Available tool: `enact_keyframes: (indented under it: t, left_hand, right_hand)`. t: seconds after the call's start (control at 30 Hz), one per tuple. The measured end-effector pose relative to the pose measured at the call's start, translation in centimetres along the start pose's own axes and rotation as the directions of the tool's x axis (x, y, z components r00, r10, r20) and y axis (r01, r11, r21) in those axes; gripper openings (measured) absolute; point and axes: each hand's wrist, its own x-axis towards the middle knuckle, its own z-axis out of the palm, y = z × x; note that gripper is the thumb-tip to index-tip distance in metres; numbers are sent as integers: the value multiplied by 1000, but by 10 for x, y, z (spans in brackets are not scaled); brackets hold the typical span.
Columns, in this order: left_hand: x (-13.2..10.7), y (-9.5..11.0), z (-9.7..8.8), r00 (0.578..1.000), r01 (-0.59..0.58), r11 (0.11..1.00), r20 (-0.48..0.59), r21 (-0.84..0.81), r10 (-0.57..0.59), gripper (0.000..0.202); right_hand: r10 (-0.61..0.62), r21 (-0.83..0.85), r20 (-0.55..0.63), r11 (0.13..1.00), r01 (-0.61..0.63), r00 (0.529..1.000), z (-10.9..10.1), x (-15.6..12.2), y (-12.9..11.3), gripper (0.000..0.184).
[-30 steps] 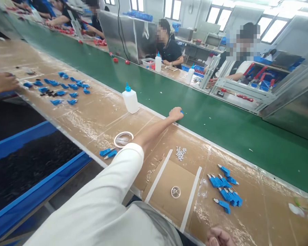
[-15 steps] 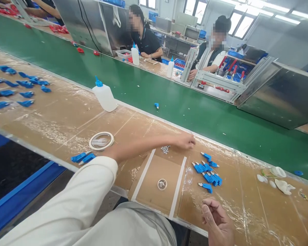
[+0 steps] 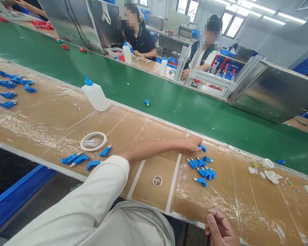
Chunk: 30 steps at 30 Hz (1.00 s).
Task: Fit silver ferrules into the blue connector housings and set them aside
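My left hand (image 3: 193,143) stretches across the table, its fingers closed on a blue plastic part (image 3: 202,148) at the far edge of a loose group. The other blue parts (image 3: 201,169) of that group, with pale tips, lie just below it. Low at the right, my right hand (image 3: 222,228) is closed in a pinch; a thin dark edge shows under the fingers, too little to name. Between the hands lies a cardboard sheet (image 3: 164,171) edged with white tape strips, and on it a small clear round dish (image 3: 157,181) holding tiny metal pieces.
A tape roll (image 3: 93,141) and several blue parts (image 3: 78,159) lie left of my forearm. A white squeeze bottle (image 3: 96,97) stands by the green conveyor belt (image 3: 128,89). At right are a tipped cup (image 3: 265,164) and a crumpled white scrap (image 3: 273,177). Two people sit across the belt.
My left hand has moved right and come onto a blue part. My forearm now covers most of the small grey pieces. The right hand is slightly lower, and the whole view has shifted.
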Motion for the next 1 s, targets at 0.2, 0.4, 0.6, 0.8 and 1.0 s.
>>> enact_keyframes:
  t: [0.2,0.4,0.6,0.8,1.0]
  left_hand:
    - [-112,40,-6,999,-37,926,2,-375,40,22]
    - [-181,52,-1,992,22,867,-99,-498,-82,35]
    - [-209,35,7,978,187,449,123,-874,-169,59]
    - [-221,12,14,976,182,66,172,-981,-131,61]
    - [-241,-22,14,961,-2,-92,23,-996,-275,63]
  right_hand:
    - [-194,32,81,981,192,978,59,10,-40,47]
    - [-344,100,134,938,333,929,102,16,-51,28]
    - [-385,106,244,923,370,890,114,11,-52,15]
    - [-327,155,383,945,289,864,129,12,-55,19]
    - [-276,-226,453,884,408,848,171,75,-73,35]
